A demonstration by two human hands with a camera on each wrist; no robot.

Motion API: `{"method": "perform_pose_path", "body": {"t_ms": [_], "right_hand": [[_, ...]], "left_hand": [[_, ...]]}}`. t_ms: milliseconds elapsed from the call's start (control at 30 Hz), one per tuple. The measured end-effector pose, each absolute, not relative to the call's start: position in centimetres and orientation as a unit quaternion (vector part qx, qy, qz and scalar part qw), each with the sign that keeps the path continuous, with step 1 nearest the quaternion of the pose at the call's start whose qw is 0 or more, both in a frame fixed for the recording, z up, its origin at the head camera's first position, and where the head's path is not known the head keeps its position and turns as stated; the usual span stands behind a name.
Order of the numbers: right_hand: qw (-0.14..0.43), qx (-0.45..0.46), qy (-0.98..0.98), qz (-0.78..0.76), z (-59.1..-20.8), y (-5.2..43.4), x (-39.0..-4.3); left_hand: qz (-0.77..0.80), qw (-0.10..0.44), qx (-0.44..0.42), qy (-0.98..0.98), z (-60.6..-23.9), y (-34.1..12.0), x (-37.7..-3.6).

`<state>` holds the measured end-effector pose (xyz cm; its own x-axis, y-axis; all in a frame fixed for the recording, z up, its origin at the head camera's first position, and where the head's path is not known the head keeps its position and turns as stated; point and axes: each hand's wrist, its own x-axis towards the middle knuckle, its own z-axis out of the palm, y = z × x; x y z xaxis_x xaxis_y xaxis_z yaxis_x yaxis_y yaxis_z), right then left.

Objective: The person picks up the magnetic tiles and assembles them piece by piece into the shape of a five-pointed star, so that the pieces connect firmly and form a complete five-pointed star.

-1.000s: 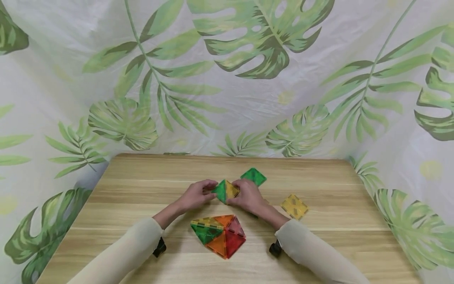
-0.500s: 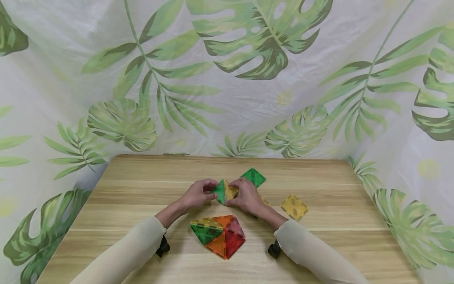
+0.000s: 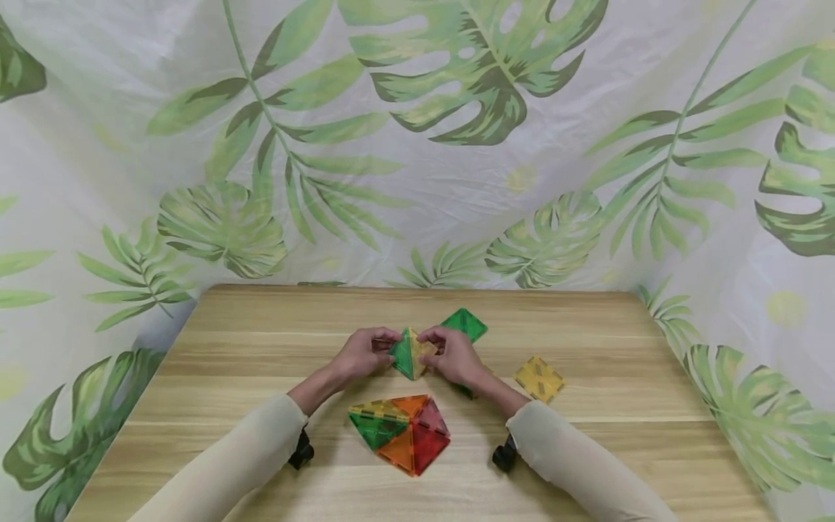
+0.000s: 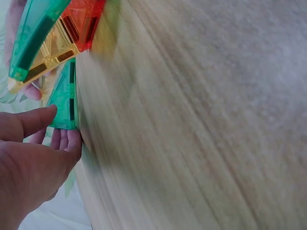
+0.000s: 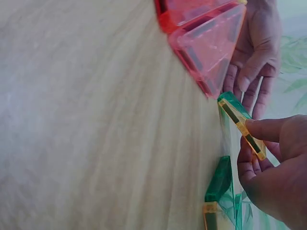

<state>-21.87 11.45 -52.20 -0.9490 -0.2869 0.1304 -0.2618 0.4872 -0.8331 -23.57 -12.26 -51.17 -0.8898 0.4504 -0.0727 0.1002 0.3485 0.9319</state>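
On the wooden table, both hands have tilted the pinched green-and-yellow tiles more upright.

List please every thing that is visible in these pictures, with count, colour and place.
small tile pyramid: one, green and yellow, table centre, held between both hands
flat tile pentagon: one, yellow, orange, pink, red and green triangles, near table edge
green tile: one, flat, behind the right hand
yellow tile: one, square, flat, right of the hands
table: one, light wood
leaf-print cloth: white and green, behind and beside the table
left hand: holds the pyramid
right hand: holds the pyramid
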Motion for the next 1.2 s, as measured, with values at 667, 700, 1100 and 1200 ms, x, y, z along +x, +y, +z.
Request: {"method": "perform_pose_path", "body": {"t_ms": [667, 700, 1100, 1200], "right_hand": [[0.126, -0.135, 0.743, -0.643, -51.5, 12.6, -21.0], [0.128, -0.137, 0.738, -0.648, -51.4, 12.6, -20.9], [0.182, -0.115, 0.686, -0.695, -51.3, 12.5, -19.5], [0.199, -0.111, 0.670, -0.707, -51.4, 12.4, -19.1]], "left_hand": [[0.608, 0.221, 0.189, 0.738, -50.4, -13.4, -22.8], [0.612, 0.225, 0.190, 0.734, -50.3, -13.5, -22.7], [0.635, 0.264, 0.202, 0.697, -50.3, -14.3, -21.7], [0.635, 0.271, 0.207, 0.694, -50.4, -14.4, -21.4]]}}
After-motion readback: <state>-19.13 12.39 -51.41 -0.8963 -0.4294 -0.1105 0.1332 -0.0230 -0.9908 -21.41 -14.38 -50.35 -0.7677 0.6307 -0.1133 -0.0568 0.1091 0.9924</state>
